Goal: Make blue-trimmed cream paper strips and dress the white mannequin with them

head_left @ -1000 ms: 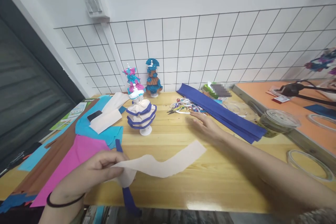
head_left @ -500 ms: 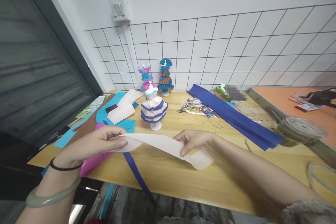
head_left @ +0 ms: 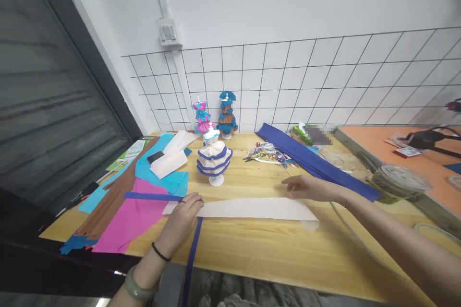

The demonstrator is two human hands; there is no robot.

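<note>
A long white crepe paper strip (head_left: 252,207) lies flat across the table's front. My left hand (head_left: 186,213) rests on its left part, fingers bent and closed on a narrow dark blue strip (head_left: 153,196). One stretch of the blue strip runs left over a pink sheet (head_left: 135,216); another hangs down over the table edge. My right hand (head_left: 309,188) is just above the white strip's right end, holding nothing, with the index finger stretched out to the left. Behind the strip stands a doll-like figure in a tiered white skirt (head_left: 213,162) with blue trims, on a white base.
Brown, light blue and white sheets (head_left: 169,164) lie on the left with a dark phone-like object (head_left: 155,157). Two ruffled figures (head_left: 226,117) stand by the wall grid. Wires and pliers (head_left: 268,153), folded blue sheets (head_left: 309,163) and a clear spool (head_left: 399,180) are rightward.
The white strip went from being held up in both hands to lying flat on the table. My left hand moved right onto the strips; my right hand released the white strip and moved right.
</note>
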